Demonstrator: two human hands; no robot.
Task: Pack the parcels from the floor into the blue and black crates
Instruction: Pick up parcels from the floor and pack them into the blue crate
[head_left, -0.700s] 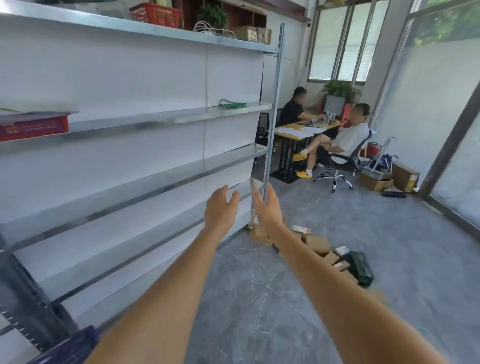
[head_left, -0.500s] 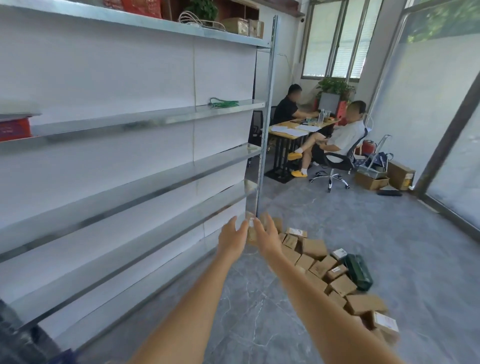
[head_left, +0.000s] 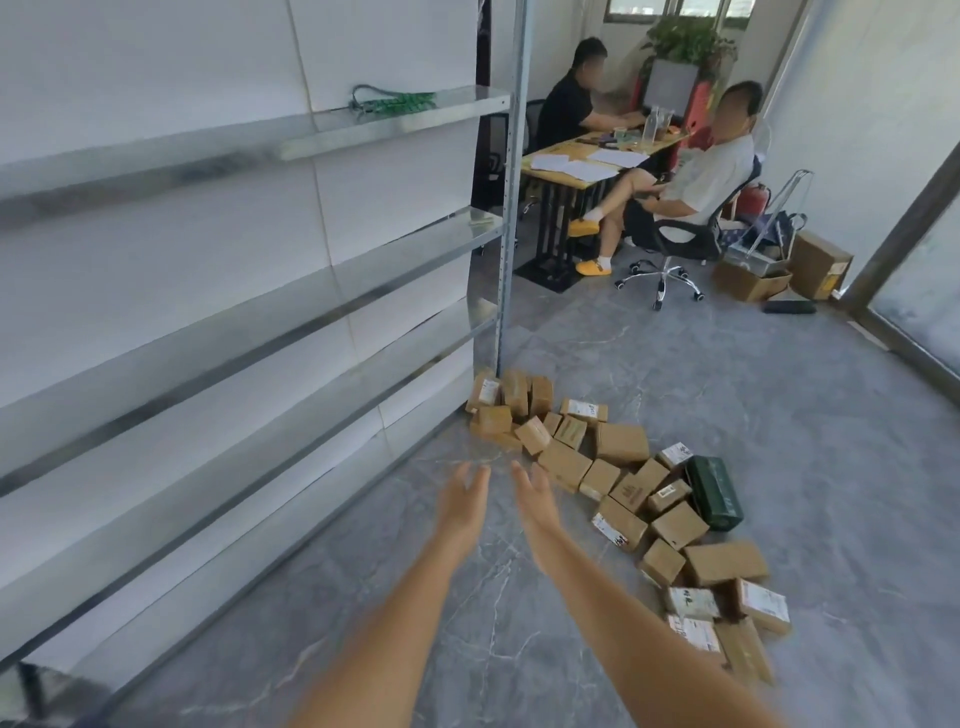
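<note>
Both arms reach forward over the grey marbled floor (head_left: 363, 613). The left hand (head_left: 461, 506) and right hand (head_left: 535, 506) are held side by side, palms facing each other, fingers spread wide and holding nothing. Just beyond and to the right of the fingertips, the cardboard parcels (head_left: 621, 499) lie in a loose trail on the floor, running from the foot of the metal shelving unit (head_left: 311, 291) toward the lower right; many touch or overlap, and several carry white labels. A dark green box (head_left: 714, 493) lies against the trail's right side. Neither hand touches any parcel. In the background, two people sit at a table (head_left: 582, 166) strewn with papers.
</note>
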